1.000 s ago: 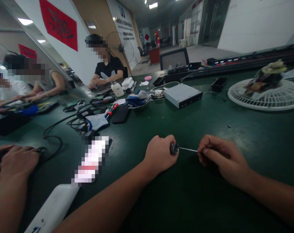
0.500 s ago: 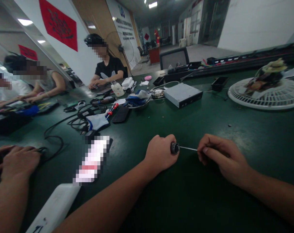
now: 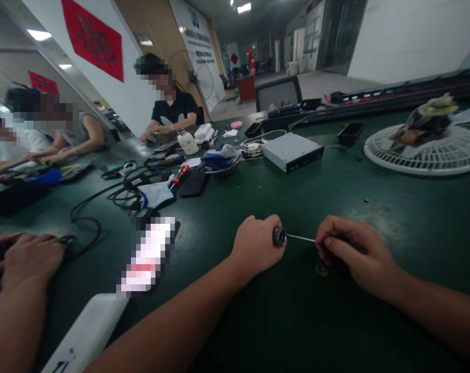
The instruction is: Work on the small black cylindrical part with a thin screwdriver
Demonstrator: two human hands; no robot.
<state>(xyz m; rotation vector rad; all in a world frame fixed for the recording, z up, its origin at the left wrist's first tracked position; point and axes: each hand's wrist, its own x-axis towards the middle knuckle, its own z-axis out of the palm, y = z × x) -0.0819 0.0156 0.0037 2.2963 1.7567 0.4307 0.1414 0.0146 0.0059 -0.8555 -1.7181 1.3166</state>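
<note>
My left hand (image 3: 254, 243) is closed in a fist around a dark cylindrical part (image 3: 279, 237), whose ringed round end sticks out at the thumb side. Most of that part is hidden in the palm. A thin metal rod (image 3: 300, 238) runs from beside this end toward my right hand (image 3: 351, 251), where thumb and fingers pinch its other end. What lies behind those fingers cannot be seen. Just below my right fingertips is a small dark disc (image 3: 321, 269), dim against the green table (image 3: 281, 316).
Another person's hands (image 3: 33, 259) rest at the left, near a black cable (image 3: 99, 228). A blurred-out screen (image 3: 149, 254) and a white case (image 3: 87, 326) lie beside my left forearm. Farther back are a silver drive box (image 3: 291, 150), a red screwdriver (image 3: 180, 173) and a white fan grille (image 3: 425, 160).
A small dark disc now shows below my right fingers, where none was visible before. Both hands keep nearly the same place and grip.
</note>
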